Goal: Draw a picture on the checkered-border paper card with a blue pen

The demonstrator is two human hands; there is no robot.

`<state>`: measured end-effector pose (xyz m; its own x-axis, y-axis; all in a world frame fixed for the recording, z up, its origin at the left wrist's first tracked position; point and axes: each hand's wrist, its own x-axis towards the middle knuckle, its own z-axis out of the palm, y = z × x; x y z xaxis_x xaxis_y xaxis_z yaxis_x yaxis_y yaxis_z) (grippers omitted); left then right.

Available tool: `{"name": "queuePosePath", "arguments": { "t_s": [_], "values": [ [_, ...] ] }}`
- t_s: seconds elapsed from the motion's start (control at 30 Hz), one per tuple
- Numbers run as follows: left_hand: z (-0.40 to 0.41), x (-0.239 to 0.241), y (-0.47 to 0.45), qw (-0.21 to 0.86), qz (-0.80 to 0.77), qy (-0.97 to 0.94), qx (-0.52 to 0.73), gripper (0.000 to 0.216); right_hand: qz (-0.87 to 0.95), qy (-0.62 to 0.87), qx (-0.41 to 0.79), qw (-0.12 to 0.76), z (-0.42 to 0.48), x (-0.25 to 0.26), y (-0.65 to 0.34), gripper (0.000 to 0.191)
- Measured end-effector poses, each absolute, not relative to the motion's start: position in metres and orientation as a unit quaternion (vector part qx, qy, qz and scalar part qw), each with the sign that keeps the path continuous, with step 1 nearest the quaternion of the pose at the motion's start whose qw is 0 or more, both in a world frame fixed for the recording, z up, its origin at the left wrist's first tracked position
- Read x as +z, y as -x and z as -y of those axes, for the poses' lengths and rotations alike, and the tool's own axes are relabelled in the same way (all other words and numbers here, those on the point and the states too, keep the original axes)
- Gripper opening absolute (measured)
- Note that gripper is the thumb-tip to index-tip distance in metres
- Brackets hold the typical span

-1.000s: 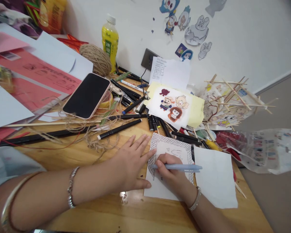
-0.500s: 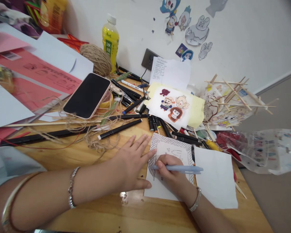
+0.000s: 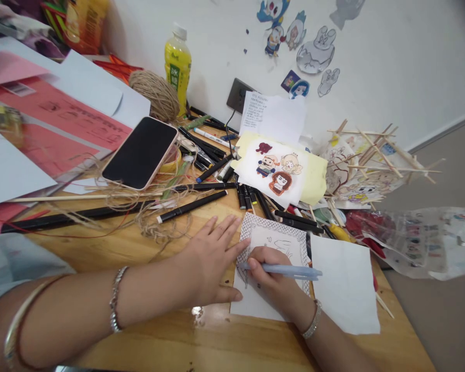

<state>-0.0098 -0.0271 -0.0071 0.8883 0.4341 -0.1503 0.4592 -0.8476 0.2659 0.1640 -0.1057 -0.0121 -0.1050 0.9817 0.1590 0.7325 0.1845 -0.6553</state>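
Note:
A sheet of white paper (image 3: 248,305) lies on the wooden table, drawn with a crosshatched border and some line figures inside it. My right hand (image 3: 275,276) is closed around a light blue pen (image 3: 290,270), its tip down at the left part of the border. Flat and with fingers spread, my left hand (image 3: 211,261) rests on the table, its fingertips and thumb at the sheet's left edge. A blank white sheet (image 3: 344,284) lies to the right of the drawing. My right hand covers the middle of the drawing.
Several black markers (image 3: 191,205) and tangled twine lie beyond my hands. A phone (image 3: 140,152), a twine ball (image 3: 155,95) and a yellow drink bottle (image 3: 177,67) stand or lie back left. A sheet with coloured figures (image 3: 273,168) and a stick structure (image 3: 372,165) are at the back right.
The pen's rear end has tipped slightly lower, while its tip remains near the left border. My left hand and the paper look the same.

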Motion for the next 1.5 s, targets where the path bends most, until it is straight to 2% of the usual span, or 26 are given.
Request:
{"name": "queuePosePath", "arguments": {
  "t_s": [0.33,0.57,0.93,1.3,1.5],
  "values": [
    [0.0273,-0.0059,0.0098,0.14,-0.233,-0.961,-0.05,0.093,0.71,0.603,0.205,0.302,0.1048,-0.0131,-0.164,0.028],
    [0.0276,-0.0062,0.0104,0.151,-0.234,-0.96,-0.04,0.093,0.685,0.607,0.213,0.34,0.1066,-0.0186,-0.1665,0.028],
    [0.0269,-0.0059,0.0097,0.151,-0.232,-0.96,-0.048,0.093,0.715,0.593,0.209,0.307,0.106,-0.0128,-0.1637,0.029],
    [0.0273,-0.0082,0.0104,0.153,-0.231,-0.961,-0.022,0.092,0.705,0.602,0.191,0.322,0.1062,-0.0147,-0.1644,0.028],
    [0.0263,-0.0106,0.0105,0.153,-0.226,-0.962,-0.013,0.093,0.691,0.599,0.231,0.333,0.1078,-0.0149,-0.1652,0.029]
  ]
}}
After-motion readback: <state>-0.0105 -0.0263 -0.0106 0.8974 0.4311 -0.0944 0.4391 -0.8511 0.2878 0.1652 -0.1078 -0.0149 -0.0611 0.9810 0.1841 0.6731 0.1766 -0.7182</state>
